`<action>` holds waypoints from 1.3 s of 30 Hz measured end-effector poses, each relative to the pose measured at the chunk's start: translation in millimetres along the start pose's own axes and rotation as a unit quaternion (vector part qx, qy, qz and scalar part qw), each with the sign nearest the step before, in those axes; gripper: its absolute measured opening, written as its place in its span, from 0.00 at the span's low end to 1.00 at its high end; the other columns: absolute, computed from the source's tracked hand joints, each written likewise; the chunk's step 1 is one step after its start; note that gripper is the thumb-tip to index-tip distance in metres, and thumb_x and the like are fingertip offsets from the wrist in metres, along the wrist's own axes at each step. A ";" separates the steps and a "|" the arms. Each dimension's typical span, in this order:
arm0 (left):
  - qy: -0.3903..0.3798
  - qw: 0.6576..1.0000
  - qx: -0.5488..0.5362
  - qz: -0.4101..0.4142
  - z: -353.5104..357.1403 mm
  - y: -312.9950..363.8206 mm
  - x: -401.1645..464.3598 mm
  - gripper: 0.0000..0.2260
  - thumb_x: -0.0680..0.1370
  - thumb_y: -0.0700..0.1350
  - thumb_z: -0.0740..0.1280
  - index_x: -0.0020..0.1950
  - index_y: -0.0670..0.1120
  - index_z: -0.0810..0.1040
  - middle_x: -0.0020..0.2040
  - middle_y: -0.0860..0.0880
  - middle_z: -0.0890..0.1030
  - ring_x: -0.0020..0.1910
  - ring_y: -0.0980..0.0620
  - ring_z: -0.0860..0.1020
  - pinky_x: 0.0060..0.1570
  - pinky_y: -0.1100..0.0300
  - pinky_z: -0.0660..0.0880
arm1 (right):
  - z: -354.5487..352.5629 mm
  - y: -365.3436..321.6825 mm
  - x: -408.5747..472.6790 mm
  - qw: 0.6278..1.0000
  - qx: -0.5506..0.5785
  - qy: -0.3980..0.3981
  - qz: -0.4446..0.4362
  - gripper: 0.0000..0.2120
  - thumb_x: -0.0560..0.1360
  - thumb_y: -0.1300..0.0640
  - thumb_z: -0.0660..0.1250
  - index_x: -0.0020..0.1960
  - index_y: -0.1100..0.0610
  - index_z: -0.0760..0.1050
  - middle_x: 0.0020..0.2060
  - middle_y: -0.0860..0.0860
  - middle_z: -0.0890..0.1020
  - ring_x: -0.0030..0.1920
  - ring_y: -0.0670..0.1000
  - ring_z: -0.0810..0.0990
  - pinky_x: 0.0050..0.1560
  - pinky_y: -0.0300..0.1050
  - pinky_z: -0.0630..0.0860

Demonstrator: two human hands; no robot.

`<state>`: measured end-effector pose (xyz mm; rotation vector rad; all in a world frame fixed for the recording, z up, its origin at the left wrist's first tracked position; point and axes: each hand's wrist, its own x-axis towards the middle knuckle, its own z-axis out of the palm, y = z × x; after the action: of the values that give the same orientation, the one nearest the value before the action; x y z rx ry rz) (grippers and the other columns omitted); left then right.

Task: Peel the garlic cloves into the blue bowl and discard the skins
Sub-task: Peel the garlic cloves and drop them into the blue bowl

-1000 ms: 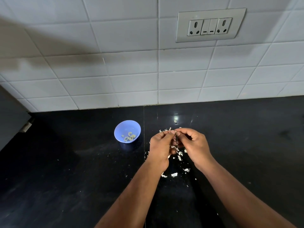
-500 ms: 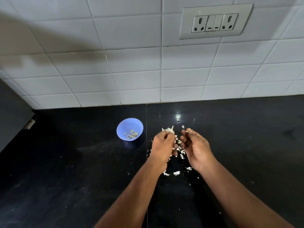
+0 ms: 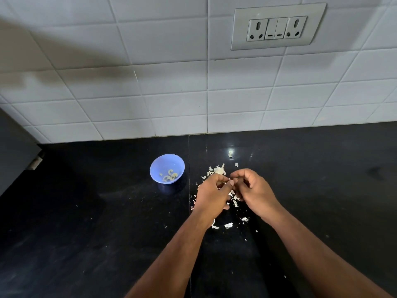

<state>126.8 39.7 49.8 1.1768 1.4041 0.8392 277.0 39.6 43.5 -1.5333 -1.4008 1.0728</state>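
**A:** Where are the hands?

**B:** Just right of the middle of the frame, low over the black countertop. The left hand and the right hand meet at their fingertips, both with fingers curled inward.

**A:** What do they have hold of?

**B:** Something small and pale sits where the fingertips come together, probably a garlic clove, but it is almost wholly hidden. The left hand's thumb and fingers seem pinched on it. The right hand's fingers are bent close to the same spot; whether they actually grip it I cannot tell.

**A:** And the blue bowl?

**B:** The blue bowl stands upright on the countertop, left of the hands and a little higher in the frame, near them but not touching. A few yellowish peeled cloves lie in its bottom.

**A:** The skins?

**B:** White garlic skins are scattered on the countertop under and around the hands, some below the wrists toward the lower middle. A larger papery piece with a pointed tip, perhaps the rest of the garlic bulb, lies just above the left hand.

**A:** Anything else?

**B:** White wall tiles fill the upper half, with a socket panel at the upper right.
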 end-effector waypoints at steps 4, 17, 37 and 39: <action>0.009 1.000 -0.026 0.006 4.2 -0.3 0.4 0.05 0.84 0.44 0.69 0.52 0.44 0.82 0.44 0.51 0.85 0.40 0.55 0.83 0.37 0.56 0.84 | -3.6 -1.7 -4.8 0.998 -0.035 -0.020 -0.037 0.12 0.84 0.59 0.64 0.61 0.43 0.75 0.44 0.46 0.84 0.39 0.45 0.81 0.47 0.42 0.76; 0.027 0.933 -0.343 -0.102 27.8 0.1 -3.6 0.08 0.86 0.40 0.66 0.49 0.41 0.81 0.36 0.47 0.79 0.31 0.53 0.76 0.30 0.61 0.73 | 8.7 -3.7 -11.0 0.995 0.034 0.055 -0.070 0.10 0.84 0.61 0.64 0.53 0.44 0.75 0.44 0.46 0.84 0.43 0.42 0.82 0.45 0.33 0.75; 0.040 0.994 -0.099 -0.004 18.3 -5.0 -1.0 0.11 0.87 0.43 0.62 0.46 0.43 0.78 0.37 0.48 0.76 0.34 0.54 0.74 0.32 0.61 0.75 | 13.8 -2.9 -12.6 0.993 -0.019 0.046 -0.104 0.10 0.83 0.64 0.63 0.54 0.49 0.72 0.42 0.46 0.81 0.41 0.46 0.81 0.41 0.40 0.76; 0.032 0.989 -0.143 -0.019 16.6 -6.9 -0.8 0.11 0.87 0.42 0.62 0.49 0.38 0.78 0.37 0.47 0.76 0.33 0.55 0.74 0.32 0.61 0.75 | 15.0 -2.5 -12.2 0.995 0.009 0.049 -0.085 0.11 0.83 0.64 0.63 0.52 0.47 0.71 0.41 0.47 0.81 0.40 0.48 0.80 0.41 0.43 0.77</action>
<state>141.5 35.2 40.5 0.9078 1.3040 1.0212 261.7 27.7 41.7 -1.4071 -1.4235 0.8928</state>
